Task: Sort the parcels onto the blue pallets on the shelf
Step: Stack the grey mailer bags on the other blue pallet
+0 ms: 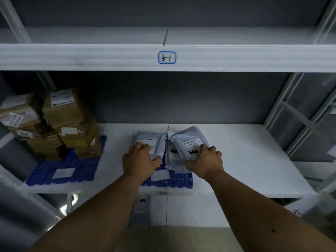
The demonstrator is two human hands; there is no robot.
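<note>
Two grey plastic mailer parcels lie side by side on a blue pallet (179,180) in the middle of the white shelf. My left hand (140,160) rests on the left parcel (148,140), fingers curled over its near edge. The right parcel (188,142), with a barcode label facing up, is tilted and gripped at its near corner by my right hand (205,160). A second blue pallet (63,168) at the left carries a stack of brown cardboard boxes (71,122).
The white shelf board (245,160) stretches bare to the right of the pallets. The upper shelf beam carries a label reading 3-1 (167,57). Grey metal uprights (298,115) stand at the right. More boxes (18,113) sit at the far left.
</note>
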